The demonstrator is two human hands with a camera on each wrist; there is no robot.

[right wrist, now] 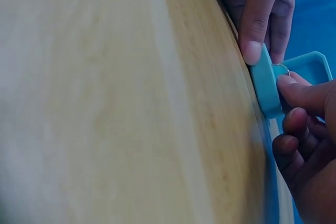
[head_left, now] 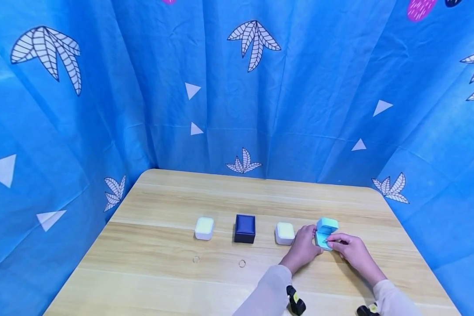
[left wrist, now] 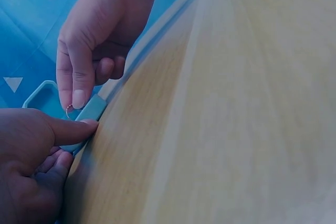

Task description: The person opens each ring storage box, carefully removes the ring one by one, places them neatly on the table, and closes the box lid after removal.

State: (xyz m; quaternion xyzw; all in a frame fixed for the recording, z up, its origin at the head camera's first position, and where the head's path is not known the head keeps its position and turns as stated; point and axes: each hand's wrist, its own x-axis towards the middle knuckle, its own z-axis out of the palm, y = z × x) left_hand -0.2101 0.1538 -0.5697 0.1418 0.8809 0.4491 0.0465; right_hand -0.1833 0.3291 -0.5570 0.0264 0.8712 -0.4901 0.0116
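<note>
A turquoise ring box (head_left: 327,225) stands on the table at the right, its lid raised. My left hand (head_left: 303,248) grips the base of the box from its left side, thumb at the front. From the right, my right hand (head_left: 351,251) pinches a thin ring (left wrist: 69,111) between thumb and forefinger, right at the box's opening. In the right wrist view part of the ring (right wrist: 282,67) shows above the box's base (right wrist: 266,85), next to the right fingertips.
Left of the hands stand a white box (head_left: 285,233), a dark blue box (head_left: 245,228) and another white box (head_left: 204,228), all closed. Two rings lie in front of them, one ring (head_left: 242,263) near the middle and a fainter ring (head_left: 196,259) further left. A blue curtain (head_left: 237,96) hangs behind the table.
</note>
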